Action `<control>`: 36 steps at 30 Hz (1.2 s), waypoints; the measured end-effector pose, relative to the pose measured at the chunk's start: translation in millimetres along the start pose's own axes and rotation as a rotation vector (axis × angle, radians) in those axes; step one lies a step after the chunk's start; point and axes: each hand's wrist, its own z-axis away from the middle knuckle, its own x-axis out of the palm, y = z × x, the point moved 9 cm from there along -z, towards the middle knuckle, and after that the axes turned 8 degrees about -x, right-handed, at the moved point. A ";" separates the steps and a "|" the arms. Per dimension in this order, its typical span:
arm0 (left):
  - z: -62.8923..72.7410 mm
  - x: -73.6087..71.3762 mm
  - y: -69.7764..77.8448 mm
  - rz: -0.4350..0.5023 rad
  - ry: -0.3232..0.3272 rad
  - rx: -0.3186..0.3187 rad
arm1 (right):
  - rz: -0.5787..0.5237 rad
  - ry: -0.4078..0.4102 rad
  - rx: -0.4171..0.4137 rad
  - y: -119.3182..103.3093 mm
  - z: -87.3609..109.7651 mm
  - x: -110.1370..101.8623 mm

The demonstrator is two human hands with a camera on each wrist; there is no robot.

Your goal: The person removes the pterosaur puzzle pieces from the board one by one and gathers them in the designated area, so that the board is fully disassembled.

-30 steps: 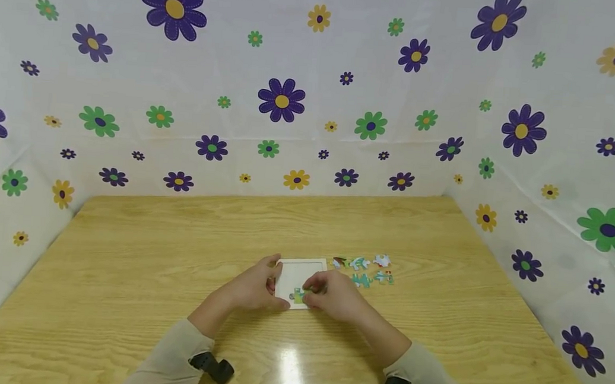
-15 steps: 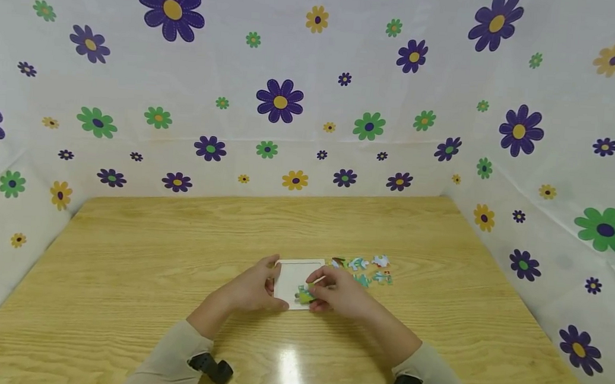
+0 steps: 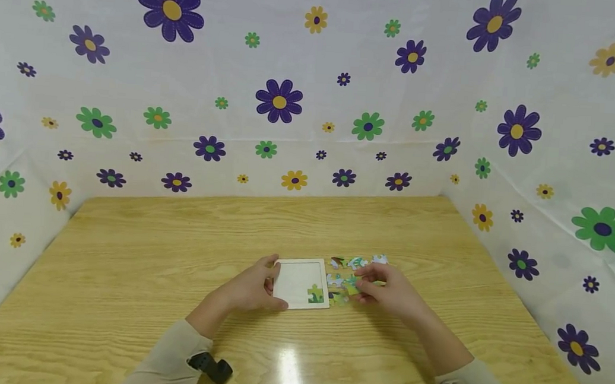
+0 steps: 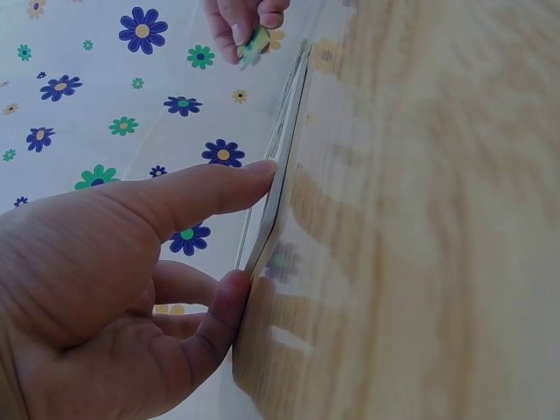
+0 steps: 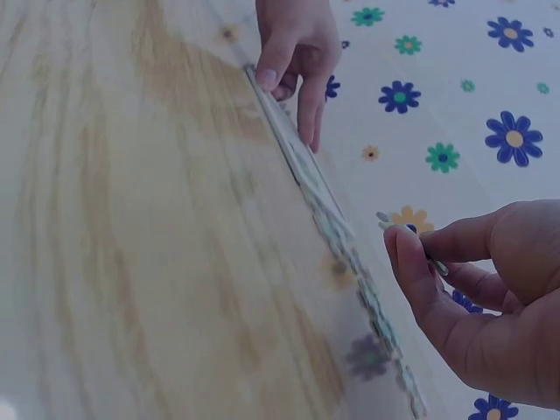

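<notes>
A square white puzzle tray (image 3: 296,277) lies flat on the table in the head view. One green jigsaw piece (image 3: 315,294) sits in its near right corner. My left hand (image 3: 251,286) holds the tray's left side, thumb at the near edge and fingers at the far corner. To the right of the tray, my right hand (image 3: 394,290) pinches a green jigsaw piece (image 4: 255,45) between thumb and fingers. That hand hovers over several loose jigsaw pieces (image 3: 335,280) and partly covers them.
Loose pieces with a white and teal print (image 3: 357,263) lie in rows beside the tray's right edge. The wooden table (image 3: 176,236) meets a white flowered cloth (image 3: 223,168) at the back and sides.
My right hand has lifted a green piece from the tray's lower part and carried it right, over the loose pieces. The corner piece has come into view. My left hand stays put.
</notes>
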 end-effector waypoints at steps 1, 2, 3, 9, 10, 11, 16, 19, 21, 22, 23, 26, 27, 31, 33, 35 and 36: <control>0.3 0.6 0.1 0.003 -0.005 0.000 | 0.005 0.006 -0.001 2.3 1.5 -2.9; 0.4 1.0 0.3 0.003 -0.008 0.004 | 0.006 0.009 -0.004 4.2 2.7 -5.1; 0.6 1.0 0.6 0.005 -0.009 0.006 | 0.006 0.014 -0.004 5.8 3.5 -7.0; 0.5 -2.0 1.1 0.009 0.008 -0.009 | -0.001 0.038 0.042 13.2 7.4 -12.8; 0.3 -2.0 0.8 0.007 0.006 -0.015 | 0.006 0.037 0.050 14.1 7.9 -13.0; 0.3 -1.9 0.8 0.005 0.005 -0.017 | 0.017 0.035 0.054 15.0 8.3 -12.9; 1.7 -0.3 1.3 0.005 -0.008 -0.008 | 0.062 0.036 0.072 21.0 9.0 -12.1; 2.2 -0.6 1.3 0.014 -0.006 -0.015 | 0.079 0.050 0.080 23.1 9.0 -12.1; 2.3 -1.0 0.8 0.019 -0.002 -0.027 | 0.092 0.060 0.084 23.7 8.9 -12.2; 2.1 -1.3 0.7 0.018 -0.002 -0.033 | 0.100 0.065 0.086 23.7 9.0 -12.4; 2.0 -1.4 0.8 0.017 -0.001 -0.034 | 0.113 0.070 0.087 23.6 8.9 -12.9; 1.6 -1.1 1.1 0.010 -0.004 -0.029 | 0.175 0.084 0.082 22.9 8.5 -14.1; 1.5 -0.8 1.0 0.009 -0.007 -0.027 | 0.200 0.086 0.081 22.6 8.8 -14.2; 1.6 -0.1 1.3 0.018 -0.016 -0.022 | 0.276 0.100 0.086 19.8 11.3 -13.7; 1.2 0.1 1.2 0.022 -0.017 -0.021 | 0.289 0.102 0.095 17.8 13.1 -12.6; 0.8 0.3 1.1 0.015 -0.017 -0.020 | 0.295 0.111 0.102 15.0 13.8 -11.8; 0.7 0.4 1.1 0.012 -0.016 -0.019 | 0.300 0.114 0.101 13.2 13.6 -11.2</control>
